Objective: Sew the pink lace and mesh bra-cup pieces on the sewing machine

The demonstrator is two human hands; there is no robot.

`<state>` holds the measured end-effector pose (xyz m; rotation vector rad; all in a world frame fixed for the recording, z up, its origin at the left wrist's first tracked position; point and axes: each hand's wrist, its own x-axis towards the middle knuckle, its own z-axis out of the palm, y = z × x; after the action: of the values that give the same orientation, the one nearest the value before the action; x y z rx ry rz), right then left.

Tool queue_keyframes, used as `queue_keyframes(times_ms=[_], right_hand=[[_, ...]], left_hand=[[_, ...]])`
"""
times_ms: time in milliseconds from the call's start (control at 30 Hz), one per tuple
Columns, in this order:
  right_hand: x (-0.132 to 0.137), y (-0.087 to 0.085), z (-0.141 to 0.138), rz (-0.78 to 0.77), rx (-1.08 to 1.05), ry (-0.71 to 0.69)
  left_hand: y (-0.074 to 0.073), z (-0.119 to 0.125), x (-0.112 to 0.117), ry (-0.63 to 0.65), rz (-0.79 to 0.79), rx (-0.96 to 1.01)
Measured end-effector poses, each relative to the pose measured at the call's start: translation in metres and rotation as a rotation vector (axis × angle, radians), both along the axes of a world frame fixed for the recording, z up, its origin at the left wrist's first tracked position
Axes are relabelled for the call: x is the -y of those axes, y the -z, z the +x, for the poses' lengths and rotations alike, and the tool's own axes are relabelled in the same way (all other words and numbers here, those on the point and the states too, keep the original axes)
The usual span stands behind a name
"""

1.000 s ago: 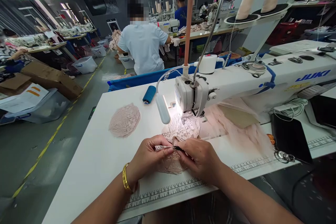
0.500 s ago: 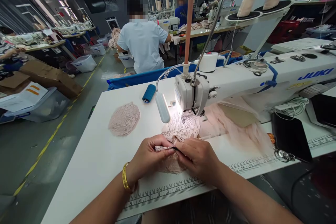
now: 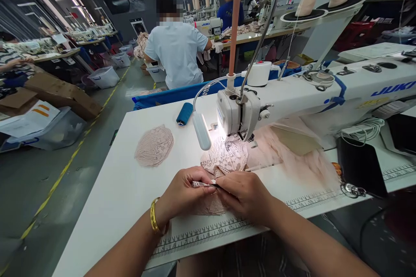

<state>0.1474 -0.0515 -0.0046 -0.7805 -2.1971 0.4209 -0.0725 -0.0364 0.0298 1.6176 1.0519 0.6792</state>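
In front of the sewing machine [image 3: 238, 114], a pale pink lace piece [image 3: 224, 158] spreads from under the needle area towards my hands. My left hand [image 3: 191, 184], with a gold bangle at the wrist, pinches a folded lace edge between thumb and fingers. Close against it, my right hand [image 3: 245, 190] is closed, its fingertips at the same edge. A small dark, thin thing [image 3: 214, 185] shows between the fingertips; its kind is hidden. More lace [image 3: 211, 205] lies on the table beneath both hands.
A round lace piece [image 3: 154, 146] and a blue thread spool [image 3: 184, 114] lie left of the lamp [image 3: 202, 132]. Sheer pink fabric [image 3: 292, 160], a black phone-like slab [image 3: 360, 166] and keys [image 3: 352, 189] are at right. A ruler strip [image 3: 208, 236] runs along the front edge. A co-worker [image 3: 175, 54] sits ahead.
The lace near my fingers has folded down and shifted slightly, showing a gap of table side fabric beneath. Both hands stay pinched together in nearly the same place.
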Motion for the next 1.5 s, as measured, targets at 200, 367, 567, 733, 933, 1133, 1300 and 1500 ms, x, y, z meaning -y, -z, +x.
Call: queue_keyframes(times_ms=[200, 367, 567, 733, 933, 1133, 1300, 1500], right_hand=[[0.0010, -0.0010, 0.0035, -0.094, -0.029, -0.052], [-0.0008, 0.0007, 0.0036, -0.035, -0.014, -0.070], [0.0008, -0.0052, 0.0029, -0.111, -0.044, -0.035], [0.0007, -0.0051, 0.0042, -0.120, -0.088, 0.003], [0.0013, -0.0037, 0.0041, -0.122, -0.106, 0.006], [0.0007, -0.0024, -0.0002, -0.104, -0.104, 0.010], [0.0025, -0.0032, -0.0010, -0.115, -0.089, 0.014], [0.0033, -0.0049, 0.0010, -0.148, -0.073, -0.016]], left_hand=[[-0.0002, -0.0004, 0.0009, 0.018, -0.020, 0.022], [-0.0023, -0.0009, 0.0002, 0.045, -0.029, 0.025], [-0.0064, -0.0003, 0.0027, 0.032, -0.048, 0.022], [-0.0079, 0.0019, 0.0046, -0.063, -0.062, 0.052], [-0.0079, 0.0032, 0.0043, -0.067, -0.018, 0.048], [-0.0061, 0.0040, 0.0043, -0.073, 0.027, 0.011], [-0.0065, 0.0049, 0.0049, -0.060, 0.057, 0.000], [-0.0092, 0.0042, 0.0058, -0.056, 0.037, 0.006]])
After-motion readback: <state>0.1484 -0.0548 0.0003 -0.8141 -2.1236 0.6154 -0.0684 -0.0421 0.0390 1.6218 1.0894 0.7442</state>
